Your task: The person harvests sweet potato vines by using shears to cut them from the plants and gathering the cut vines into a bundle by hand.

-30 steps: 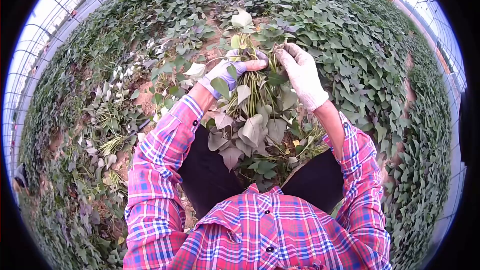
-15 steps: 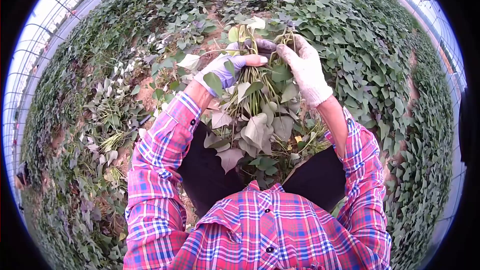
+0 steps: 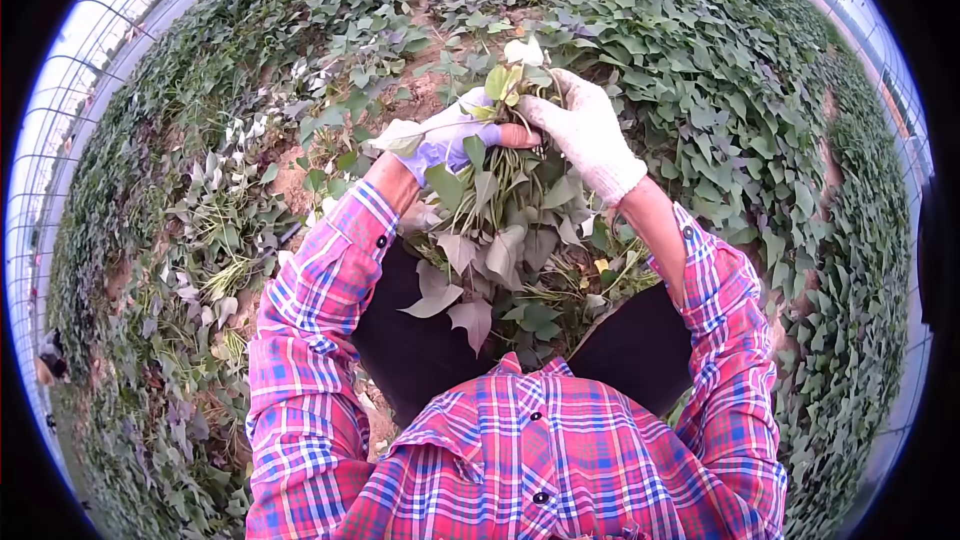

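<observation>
A leafy bunch of sweet potato vines point(image 3: 508, 240) hangs in front of my lap, its long stems and heart-shaped leaves drooping downward. My left hand point(image 3: 450, 140), in a lavender glove with the thumb tip bare, is wrapped around the stems near the top. My right hand point(image 3: 592, 140), in a white knit glove, presses against the upper right side of the bunch and pinches a stem there. Its fingertips are partly hidden behind stems and leaves. Pale and yellow-green leaves point(image 3: 502, 82) stick up above both hands.
Dense green vines point(image 3: 690, 120) cover the ground ahead and to the right. Cut stems with pale, upturned leaves point(image 3: 225, 240) lie on the left. Bare reddish soil point(image 3: 425, 90) shows between plants. A wire fence point(image 3: 75, 70) runs along the far left.
My right hand has moved left and closer to my left hand. The darker leaf tips it held upright on the right no longer stick up there. The hanging leaves have shifted slightly.
</observation>
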The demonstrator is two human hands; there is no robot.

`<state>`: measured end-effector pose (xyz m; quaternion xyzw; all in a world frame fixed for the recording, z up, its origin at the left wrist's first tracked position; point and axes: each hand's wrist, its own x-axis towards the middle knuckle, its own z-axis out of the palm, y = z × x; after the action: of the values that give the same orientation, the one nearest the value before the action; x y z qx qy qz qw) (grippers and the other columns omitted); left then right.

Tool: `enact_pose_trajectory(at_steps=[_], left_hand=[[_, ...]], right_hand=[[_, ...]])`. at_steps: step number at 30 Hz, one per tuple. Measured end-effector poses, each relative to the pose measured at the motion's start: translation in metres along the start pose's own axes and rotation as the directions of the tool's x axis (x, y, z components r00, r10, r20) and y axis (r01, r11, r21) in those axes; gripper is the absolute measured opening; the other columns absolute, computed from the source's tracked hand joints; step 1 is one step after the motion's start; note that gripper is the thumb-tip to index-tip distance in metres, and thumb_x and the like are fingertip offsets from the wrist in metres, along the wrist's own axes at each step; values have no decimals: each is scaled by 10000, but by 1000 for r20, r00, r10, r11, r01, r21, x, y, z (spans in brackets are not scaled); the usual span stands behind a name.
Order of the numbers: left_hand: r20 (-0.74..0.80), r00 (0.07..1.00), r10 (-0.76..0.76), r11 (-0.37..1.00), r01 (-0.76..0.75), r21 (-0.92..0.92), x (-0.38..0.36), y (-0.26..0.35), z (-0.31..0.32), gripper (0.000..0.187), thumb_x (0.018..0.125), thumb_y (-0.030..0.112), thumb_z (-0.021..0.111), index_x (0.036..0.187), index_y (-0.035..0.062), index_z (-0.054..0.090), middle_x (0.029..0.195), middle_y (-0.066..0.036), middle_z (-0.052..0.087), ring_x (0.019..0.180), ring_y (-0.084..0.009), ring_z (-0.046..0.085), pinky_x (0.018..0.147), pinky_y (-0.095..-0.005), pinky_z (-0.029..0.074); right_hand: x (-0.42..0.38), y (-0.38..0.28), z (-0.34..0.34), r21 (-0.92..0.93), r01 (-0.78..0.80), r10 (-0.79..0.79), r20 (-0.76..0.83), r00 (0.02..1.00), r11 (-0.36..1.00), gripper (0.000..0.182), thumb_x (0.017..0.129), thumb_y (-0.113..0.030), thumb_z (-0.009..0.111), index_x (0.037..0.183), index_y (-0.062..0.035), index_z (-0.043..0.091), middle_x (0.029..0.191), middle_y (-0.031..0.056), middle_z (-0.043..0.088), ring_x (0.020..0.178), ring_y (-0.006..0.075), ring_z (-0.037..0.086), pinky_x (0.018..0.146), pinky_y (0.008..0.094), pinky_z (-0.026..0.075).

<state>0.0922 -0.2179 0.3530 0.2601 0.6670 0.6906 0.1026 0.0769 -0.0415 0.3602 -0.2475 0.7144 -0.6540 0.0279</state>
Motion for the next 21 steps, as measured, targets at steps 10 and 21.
enact_pose_trajectory(at_steps=[10,21], left_hand=[[-22,1000,3,969,-9,-246,-2,3,-27,340,863,117,572,1164,-39,575,1196,-156,600,1121,-242,570,1031,-346,405],[-60,993,100,936,-114,-333,1,-3,-29,267,905,207,596,1088,19,646,1061,-102,664,999,-197,625,928,-317,475]], right_hand=[[-2,-31,-25,-2,-102,102,-57,993,995,247,885,-174,583,1089,-34,586,865,-16,632,621,5,478,502,176,366],[-4,-25,-18,138,-104,101,32,994,985,194,893,-167,614,1016,-18,597,863,-5,626,738,48,550,681,190,439]])
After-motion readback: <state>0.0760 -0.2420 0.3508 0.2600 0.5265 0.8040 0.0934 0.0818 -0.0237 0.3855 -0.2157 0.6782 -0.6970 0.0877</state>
